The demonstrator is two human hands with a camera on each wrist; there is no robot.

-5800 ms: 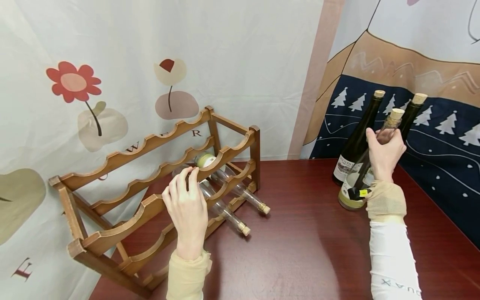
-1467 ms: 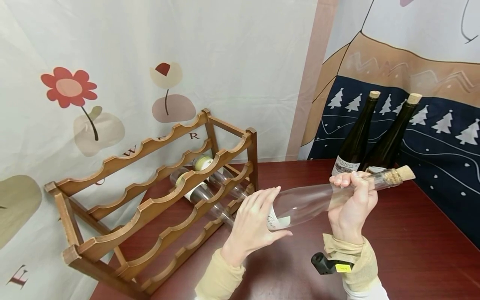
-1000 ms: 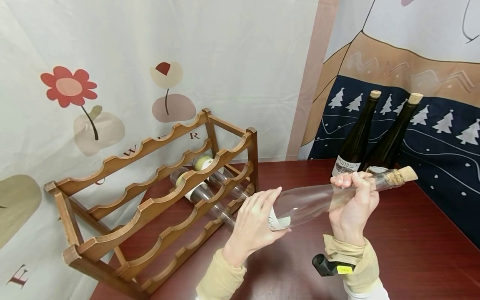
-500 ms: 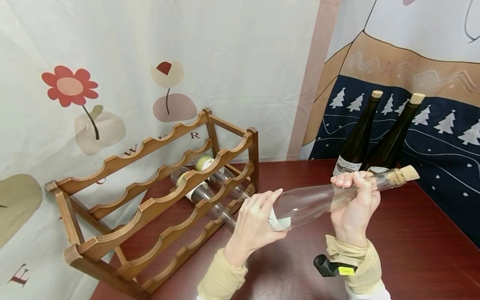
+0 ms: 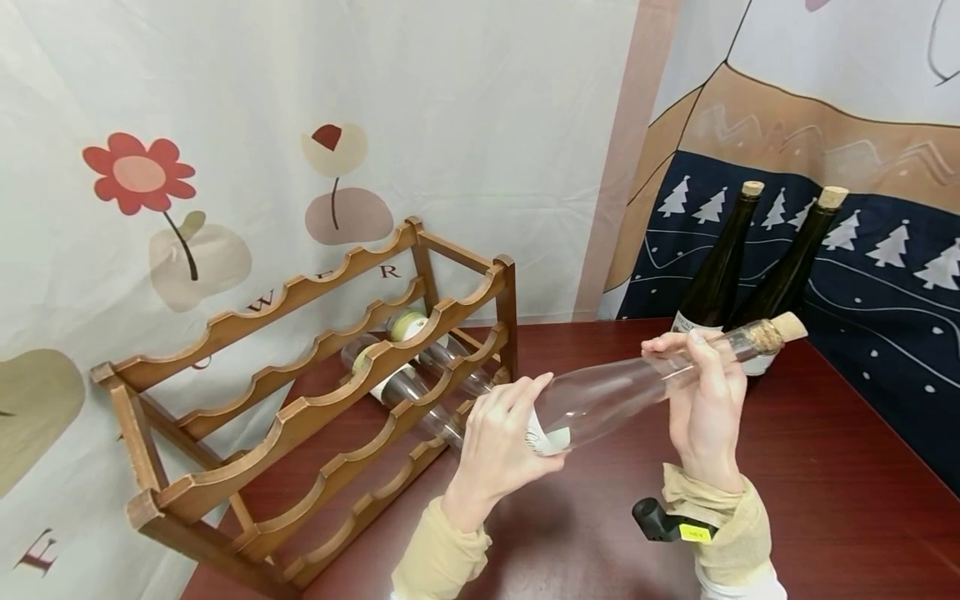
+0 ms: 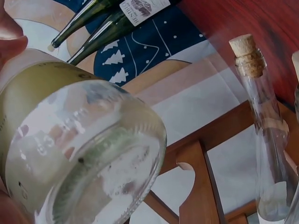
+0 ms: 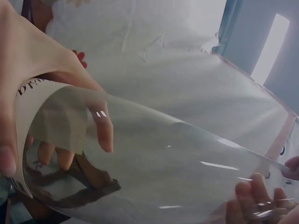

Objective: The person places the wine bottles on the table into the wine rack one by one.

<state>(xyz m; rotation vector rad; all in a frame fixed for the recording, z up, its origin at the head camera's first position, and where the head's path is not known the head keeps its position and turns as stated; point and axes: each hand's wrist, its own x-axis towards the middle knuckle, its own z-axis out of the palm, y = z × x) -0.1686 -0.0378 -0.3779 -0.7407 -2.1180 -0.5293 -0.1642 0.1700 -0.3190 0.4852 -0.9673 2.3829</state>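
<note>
Right of the wooden rack (image 5: pixel 300 414), you hold one clear bottle (image 5: pixel 600 398), left hand (image 5: pixel 498 437) round base, right hand (image 5: pixel 705 404) round neck; two racked bottles (image 5: pixel 407 386) inside, two dark bottles (image 5: pixel 714 275) unracked, farther right.

- Head view: bright, even light and crisp focus; the rack (image 5: pixel 315 412), left of the held bottle (image 5: pixel 600 404), looks wide-lens stretched at its near end.
- Below the held bottle, the table (image 5: pixel 585 525) carries a pale sheen and a soft-edged shadow.
- Left wrist view: dimmer, with muted contrast; the held bottle's base, nearest the lens, looks slightly soft.
- Right wrist view: hazy and greyish; a white lamp (image 7: pixel 271 49) glows above the held bottle, whose glass shows short white glints; behind it, the cloth (image 7: pixel 187 70) is washed out.
</note>
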